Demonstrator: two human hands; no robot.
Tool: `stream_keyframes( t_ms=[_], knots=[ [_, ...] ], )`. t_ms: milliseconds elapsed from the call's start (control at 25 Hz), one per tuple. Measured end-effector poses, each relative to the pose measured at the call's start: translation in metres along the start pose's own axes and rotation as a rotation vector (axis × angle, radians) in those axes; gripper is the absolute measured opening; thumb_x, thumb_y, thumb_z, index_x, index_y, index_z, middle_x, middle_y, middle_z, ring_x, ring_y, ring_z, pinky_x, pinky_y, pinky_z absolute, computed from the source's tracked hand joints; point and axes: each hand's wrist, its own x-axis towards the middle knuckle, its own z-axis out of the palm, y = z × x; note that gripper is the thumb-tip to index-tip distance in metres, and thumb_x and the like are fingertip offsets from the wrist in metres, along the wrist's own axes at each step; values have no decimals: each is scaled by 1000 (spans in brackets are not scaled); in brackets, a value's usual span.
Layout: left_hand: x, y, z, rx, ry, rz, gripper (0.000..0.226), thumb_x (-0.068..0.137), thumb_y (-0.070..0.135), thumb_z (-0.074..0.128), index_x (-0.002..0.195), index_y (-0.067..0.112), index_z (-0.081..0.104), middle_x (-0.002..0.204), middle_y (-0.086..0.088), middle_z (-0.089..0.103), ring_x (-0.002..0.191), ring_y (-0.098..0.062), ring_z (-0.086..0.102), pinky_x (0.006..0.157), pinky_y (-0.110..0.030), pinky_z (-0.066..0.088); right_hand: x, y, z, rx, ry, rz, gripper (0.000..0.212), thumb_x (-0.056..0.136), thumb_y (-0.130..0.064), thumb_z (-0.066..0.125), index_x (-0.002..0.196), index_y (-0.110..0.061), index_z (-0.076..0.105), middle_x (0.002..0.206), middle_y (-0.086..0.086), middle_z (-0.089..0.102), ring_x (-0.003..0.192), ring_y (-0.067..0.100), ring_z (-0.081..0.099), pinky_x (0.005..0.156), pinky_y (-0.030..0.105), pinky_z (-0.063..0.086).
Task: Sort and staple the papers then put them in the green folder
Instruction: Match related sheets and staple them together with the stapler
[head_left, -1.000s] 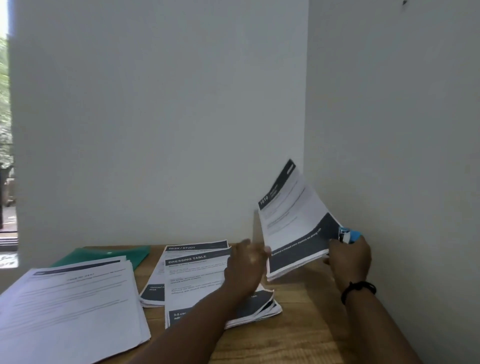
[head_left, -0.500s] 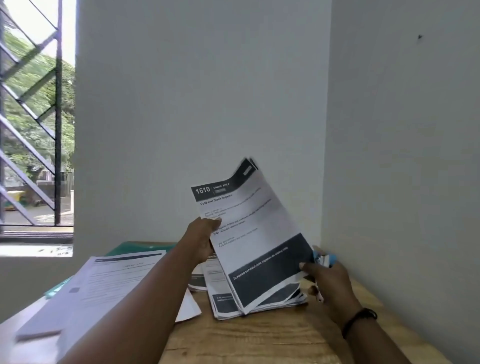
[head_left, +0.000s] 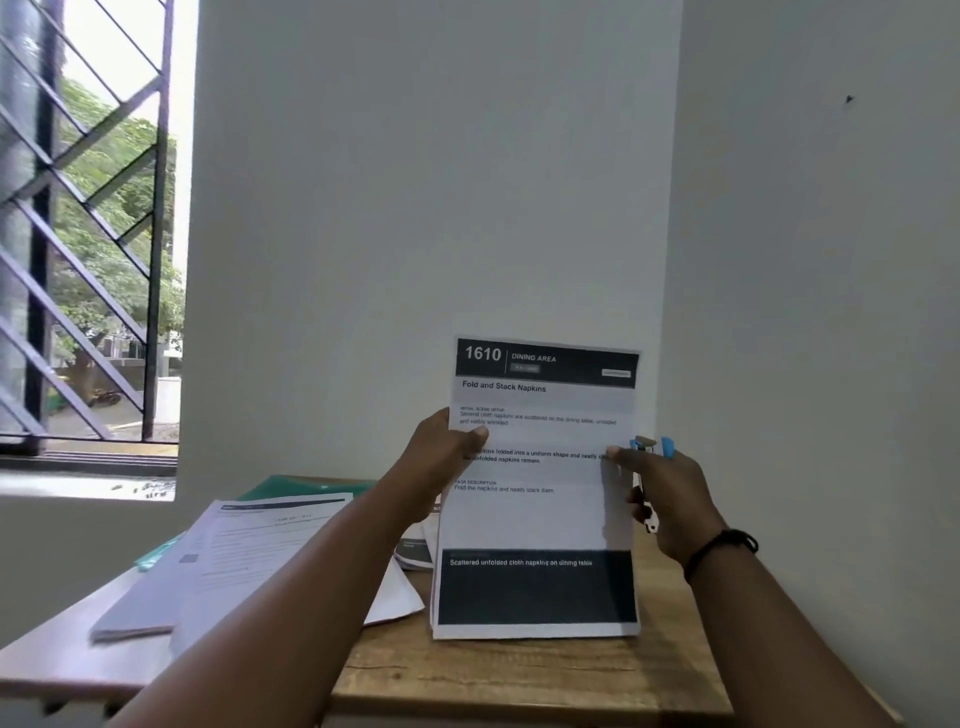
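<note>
The wooden table (head_left: 519, 680) fills the lower frame; on its left, toward nine o'clock of the held sheets, lies a loose pile of papers (head_left: 249, 551), and beyond that pile, at about ten o'clock, a corner of the green folder (head_left: 306, 487) shows, flat and mostly covered. The held set of papers (head_left: 540, 519), headed "1610 Dining Area", stands upright with its long axis running twelve to six, its lower edge at or just above the table; the view does not settle which. The left hand (head_left: 441, 467) pinches the set's nine o'clock edge, thumb on the printed face; the right hand (head_left: 670, 499) steadies the three o'clock edge with a fingertip while its curled fingers grip what looks like a small blue-and-white stapler (head_left: 649, 483), though only parts of it show. The stapler sits just beside the right edge, below the sheet's top corner at one o'clock; stapling there would likely mean sliding the right hand upward; the left hand is nearer the folder.
</note>
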Motion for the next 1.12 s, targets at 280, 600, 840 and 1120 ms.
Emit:
stream_keyframes(
  t_ms=[280,600,840,1120],
  knots=[
    [-12,1,9,-115,7,-25,25,89,14,67,112,16,58,104,-9,73,86,-27,72,66,-36,59,-15,8,-5,-8,85,-73,9,85,-15,68,85,-13,59,61,7,51,48,17,44,37,22,36],
    [-32,-33,11,80,22,2,7,92,27,63,99,24,62,88,3,75,73,-12,73,62,-26,58,-28,31,4,-53,60,-152,4,89,-15,64,90,-18,61,74,8,63,56,21,58,44,26,45],
    [-33,1,21,20,140,214,5,93,27,60,94,22,59,86,4,71,65,-8,71,54,-18,53,-24,-1,11,7,106,-323,8,88,-20,66,93,-23,61,80,7,66,57,19,60,48,30,50],
    [-50,4,26,-199,37,-21,12,91,22,63,98,13,67,83,-5,76,69,-20,73,56,-26,57,-45,10,-11,12,94,-231,22,86,-23,68,105,-12,61,76,13,63,39,10,57,34,19,40]
  ],
)
